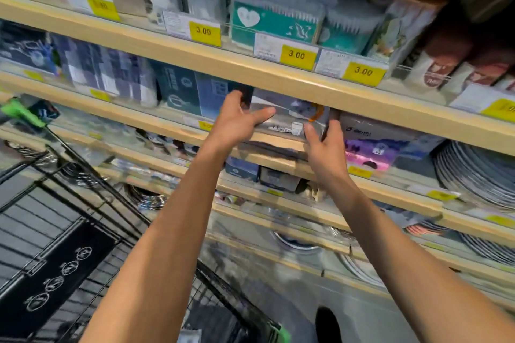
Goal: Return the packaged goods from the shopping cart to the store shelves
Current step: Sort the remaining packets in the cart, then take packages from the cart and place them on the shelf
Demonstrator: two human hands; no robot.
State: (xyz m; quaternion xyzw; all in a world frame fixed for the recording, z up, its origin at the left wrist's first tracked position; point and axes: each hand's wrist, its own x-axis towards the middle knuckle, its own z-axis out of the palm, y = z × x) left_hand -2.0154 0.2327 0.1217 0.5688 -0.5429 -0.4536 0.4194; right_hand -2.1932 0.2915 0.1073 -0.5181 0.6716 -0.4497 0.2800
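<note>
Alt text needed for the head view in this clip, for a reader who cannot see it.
Both hands, left hand and right hand, grip the ends of a clear-wrapped package and slide it onto a wooden store shelf between other packaged goods. A black wire shopping cart stands at lower left.

A flat grey package, clear-wrapped with a small white label and an orange mark, is set tilted at the shelf edge, between blue boxes and a purple pack.
</note>
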